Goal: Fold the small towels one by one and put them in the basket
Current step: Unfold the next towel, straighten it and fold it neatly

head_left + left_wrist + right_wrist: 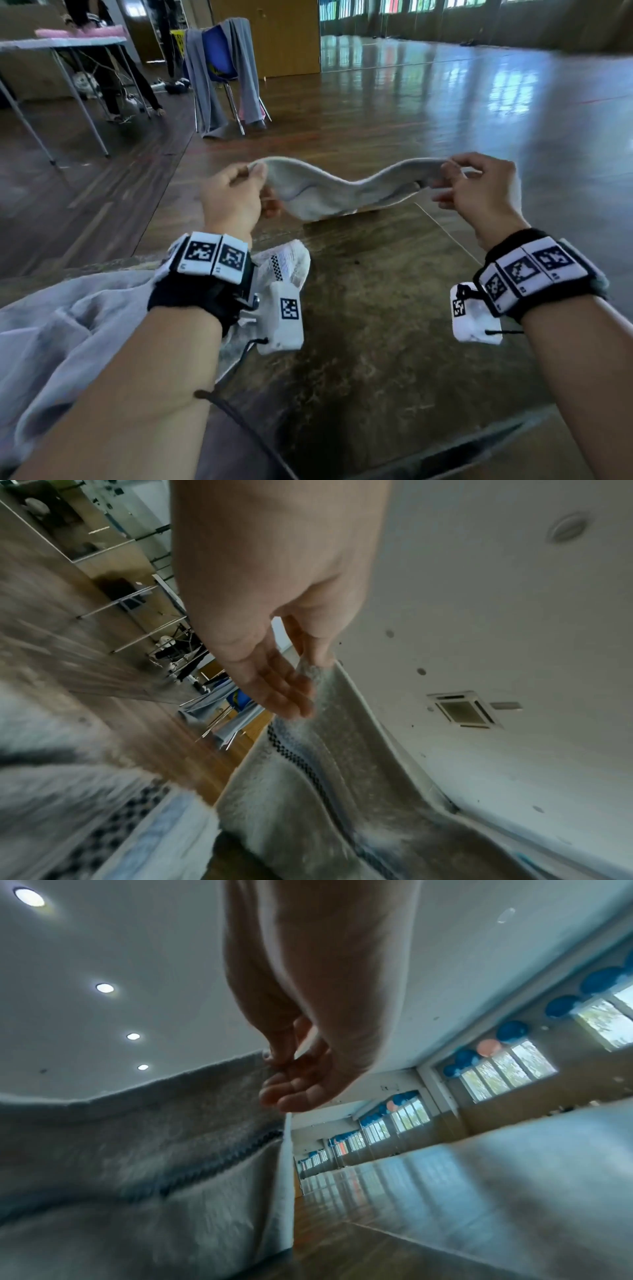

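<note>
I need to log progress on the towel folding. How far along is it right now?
Done: nothing that can be confirmed; no basket or folded towel is in view. In hand: one grey towel is stretched above the table, the left hand and right hand each pinching a top corner; it sags in the middle, not yet folded. Left: folding it, and at least the patterned towel lying by the left wrist.
</note>
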A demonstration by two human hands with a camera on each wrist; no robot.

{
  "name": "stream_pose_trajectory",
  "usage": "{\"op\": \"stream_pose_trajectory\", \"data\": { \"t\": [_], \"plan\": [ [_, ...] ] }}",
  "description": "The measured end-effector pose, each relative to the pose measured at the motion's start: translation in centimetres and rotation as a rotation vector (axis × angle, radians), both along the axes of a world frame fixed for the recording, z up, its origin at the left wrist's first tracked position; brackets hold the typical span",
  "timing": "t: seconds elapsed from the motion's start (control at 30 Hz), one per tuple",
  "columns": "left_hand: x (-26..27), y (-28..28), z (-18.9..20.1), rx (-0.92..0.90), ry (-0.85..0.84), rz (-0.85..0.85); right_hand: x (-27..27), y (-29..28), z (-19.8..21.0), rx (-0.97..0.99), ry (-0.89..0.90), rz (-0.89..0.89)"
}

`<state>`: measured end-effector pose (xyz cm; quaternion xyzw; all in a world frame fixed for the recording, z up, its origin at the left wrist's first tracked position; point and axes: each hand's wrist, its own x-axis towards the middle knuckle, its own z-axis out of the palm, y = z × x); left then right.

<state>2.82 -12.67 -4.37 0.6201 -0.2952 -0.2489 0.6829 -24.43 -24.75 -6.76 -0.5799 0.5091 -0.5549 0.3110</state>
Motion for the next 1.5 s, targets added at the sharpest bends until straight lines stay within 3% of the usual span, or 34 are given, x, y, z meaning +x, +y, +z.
{"op": "stream_pose_trajectory", "data": {
  "t": [0.17,0.33,0.4,0.53,0.6,0.77,0.87,1.07,1.23,1.3,1.37,1.43,1.5],
  "plan": [
    [-0.6,-0.2,-1.9,-0.075,0.049,0.006,-0.3,-0.8,-0.4,0.094,-0.271,0.077],
    [-0.1,-0.2,-0.9,-0.388,0.005,0.135,0.4,-0.2,-0.4,-0.172,-0.377,0.22],
    [0.3,-0.2,-1.2,-0.328,-0.047,0.124,0.3,-0.5,-0.7,-0.137,-0.341,0.213],
    [0.6,-0.4,-3.2,0.03,0.032,-0.059,0.0,-1.3,-2.0,0.237,-0.301,0.231],
    [0.5,-0.5,-3.5,0.011,0.039,-0.041,0.2,-1.2,-2.1,0.281,-0.396,0.249],
    [0.3,-0.5,-1.3,-0.24,0.011,0.078,1.7,-1.0,-0.8,0.21,-0.614,0.321],
    [0.9,-0.3,-0.4,-0.326,-0.019,0.132,3.0,-0.8,-0.5,0.272,-0.546,0.371],
    [3.9,1.1,-1.4,-0.313,-0.151,0.349,6.4,0.0,-0.9,0.346,-0.478,0.504],
    [5.4,1.6,-1.6,-0.229,-0.209,0.355,7.4,0.9,-0.3,0.334,-0.541,0.499],
    [5.6,1.9,-1.0,-0.235,-0.233,0.369,7.1,1.0,-0.2,0.319,-0.45,0.503],
    [5.9,2.6,-0.4,-0.176,-0.317,0.397,6.6,1.2,-0.4,0.277,-0.182,0.473],
    [6.6,4.0,-0.3,-0.003,-0.383,0.368,6.0,1.5,-0.6,0.157,0.12,0.406],
    [7.3,6.0,-1.1,0.239,-0.337,0.253,5.6,2.1,-0.9,0.01,0.402,0.386]
  ]
}}
